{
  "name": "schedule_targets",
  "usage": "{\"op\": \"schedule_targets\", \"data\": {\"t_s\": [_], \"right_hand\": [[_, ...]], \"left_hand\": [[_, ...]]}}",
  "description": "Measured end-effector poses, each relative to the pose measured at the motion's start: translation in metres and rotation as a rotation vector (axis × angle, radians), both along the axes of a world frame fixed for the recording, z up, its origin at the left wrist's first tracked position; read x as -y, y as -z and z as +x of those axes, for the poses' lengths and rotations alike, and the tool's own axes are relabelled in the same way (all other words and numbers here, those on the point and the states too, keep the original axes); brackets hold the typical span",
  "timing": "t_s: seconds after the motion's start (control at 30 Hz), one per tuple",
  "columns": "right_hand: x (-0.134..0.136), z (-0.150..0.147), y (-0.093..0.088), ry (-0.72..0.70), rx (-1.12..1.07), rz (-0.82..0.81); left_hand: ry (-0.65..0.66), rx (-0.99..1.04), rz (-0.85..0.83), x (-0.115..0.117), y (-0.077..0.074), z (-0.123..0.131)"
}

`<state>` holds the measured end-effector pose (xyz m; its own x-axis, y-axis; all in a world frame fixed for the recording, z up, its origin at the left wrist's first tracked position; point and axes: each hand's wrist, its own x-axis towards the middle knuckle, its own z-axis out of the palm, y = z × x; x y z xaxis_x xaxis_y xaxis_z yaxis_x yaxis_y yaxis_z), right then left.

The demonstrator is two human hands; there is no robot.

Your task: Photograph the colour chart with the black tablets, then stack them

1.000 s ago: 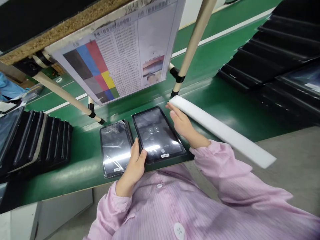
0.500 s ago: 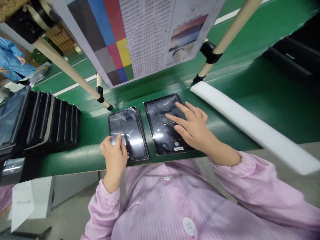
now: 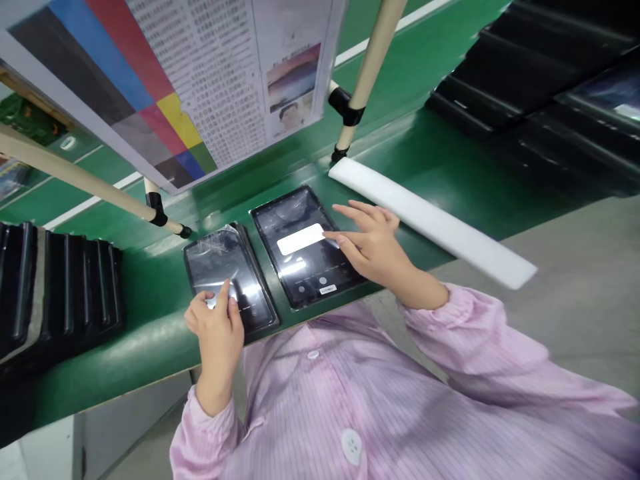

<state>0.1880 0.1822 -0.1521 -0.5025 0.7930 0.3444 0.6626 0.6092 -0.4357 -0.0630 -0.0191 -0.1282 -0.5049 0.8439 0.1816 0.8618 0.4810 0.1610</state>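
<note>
Two dark tablets lie face up side by side on the green bench (image 3: pixel 150 333). Over the lower part of the left tablet (image 3: pixel 210 257) is my left hand (image 3: pixel 217 327), its index finger stretched onto the screen and the other fingers loosely bent. A wrinkled clear film shows at that tablet's top edge. My right hand (image 3: pixel 375 243) hovers at the right side of the right tablet (image 3: pixel 280 220), fingers spread, index fingertip at the end of a white box on the screen. A small white label sits at this tablet's lower edge. Neither hand holds anything.
A long white bar (image 3: pixel 430 220) lies slanted to the right. Upright black tablets stand in a row (image 3: pixel 75 287) at the left, and black stacks (image 3: pixel 540 87) fill the far right. A printed colour chart sheet (image 3: pixel 200 73) hangs on beige pipes (image 3: pixel 370 60) behind.
The view has swung right. A white box has appeared on the right tablet's screen, and my right index fingertip is at its edge. My left hand stays over the left tablet.
</note>
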Motion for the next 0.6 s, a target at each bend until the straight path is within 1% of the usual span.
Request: {"op": "schedule_targets", "data": {"t_s": [0.13,0.23,0.33,0.43,0.5,0.53,0.6], "right_hand": [[-0.001,-0.003,0.004,-0.005,0.025,-0.005],[-0.003,-0.001,0.004,0.067,-0.034,-0.008],[-0.005,0.003,0.004,0.121,-0.102,-0.059],[-0.008,0.007,0.008,0.110,-0.162,-0.127],[-0.011,0.008,0.016,0.091,-0.252,-0.199],[-0.014,0.007,0.022,0.087,-0.321,-0.263],[-0.020,0.004,0.035,0.092,-0.462,-0.405]], "left_hand": [[-0.004,0.014,-0.025,-0.006,-0.004,0.009],[-0.022,0.021,-0.035,-0.010,-0.005,0.012],[-0.017,0.028,-0.049,-0.014,-0.003,0.012],[-0.020,0.071,-0.060,-0.018,0.000,0.013],[0.003,0.188,0.004,-0.021,0.001,0.019],[0.036,0.295,0.054,-0.023,0.002,0.024],[0.112,0.596,0.138,-0.031,0.005,0.038]]}}
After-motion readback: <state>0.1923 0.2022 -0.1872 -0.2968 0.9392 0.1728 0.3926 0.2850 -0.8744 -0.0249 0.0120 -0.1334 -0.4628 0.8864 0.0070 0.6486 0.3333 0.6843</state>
